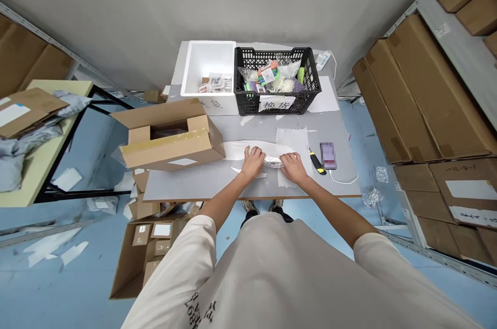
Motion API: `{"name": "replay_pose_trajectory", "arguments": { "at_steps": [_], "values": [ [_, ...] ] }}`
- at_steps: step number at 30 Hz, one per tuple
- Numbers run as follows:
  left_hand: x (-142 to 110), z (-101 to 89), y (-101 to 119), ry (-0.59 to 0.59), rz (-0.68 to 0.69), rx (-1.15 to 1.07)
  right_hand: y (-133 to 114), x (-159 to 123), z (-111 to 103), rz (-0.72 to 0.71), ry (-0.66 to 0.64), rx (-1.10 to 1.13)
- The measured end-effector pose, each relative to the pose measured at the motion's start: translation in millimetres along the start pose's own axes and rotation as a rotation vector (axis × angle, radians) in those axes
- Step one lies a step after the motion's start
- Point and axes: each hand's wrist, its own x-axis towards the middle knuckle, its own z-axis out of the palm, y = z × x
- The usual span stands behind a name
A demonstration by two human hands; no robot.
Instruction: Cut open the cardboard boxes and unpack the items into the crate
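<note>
A small clear plastic packet (273, 161) with something whitish inside lies low over the table between my hands. At its left end, my left hand (253, 161) has its fingers bent and closed on it. My right hand (293, 167) grips the opposite end, fingers curled over the edge. What is inside cannot be made out. White paper sheets (293, 137) are spread on the tabletop under and behind the packet. To the right of my right hand lie a yellow-and-black utility knife (318, 162) and a phone (328, 156) with its screen lit.
An open cardboard box (182, 150) stands on the table (202, 184) at left. Behind are a white foam box (188, 67) and a black crate (277, 103) of bagged items. Cartons (427, 90) fill the right-hand shelves; an open carton (128, 261) sits on the floor.
</note>
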Motion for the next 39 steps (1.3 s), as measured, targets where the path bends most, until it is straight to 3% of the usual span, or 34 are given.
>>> {"name": "replay_pose_trajectory", "arguments": {
  "at_steps": [7,12,15,20,30,35,39],
  "values": [
    [5.2,-41.0,-3.9,0.089,0.03,-0.07,-17.4,8.1,-26.5,0.079,0.112,0.037],
    [25.3,-59.7,-0.3,0.127,0.049,-0.104,-5.4,23.2,-44.9,0.076,0.149,0.013],
    [41.2,-74.4,6.2,0.178,0.072,-0.161,14.4,37.0,-63.8,0.059,0.188,-0.017],
    [79.5,-94.7,21.3,0.2,0.007,-0.06,58.8,66.9,-100.5,0.011,0.261,-0.07],
    [192.8,-117.8,49.2,0.332,-0.058,-0.061,155.4,159.5,-171.9,-0.05,0.36,-0.058],
    [226.9,-111.9,49.8,0.325,-0.104,-0.009,183.2,199.1,-175.3,0.036,0.396,-0.035],
    [228.1,-92.1,49.6,0.294,-0.102,0.026,188.5,192.6,-157.5,0.056,0.394,-0.064]
  ]
}}
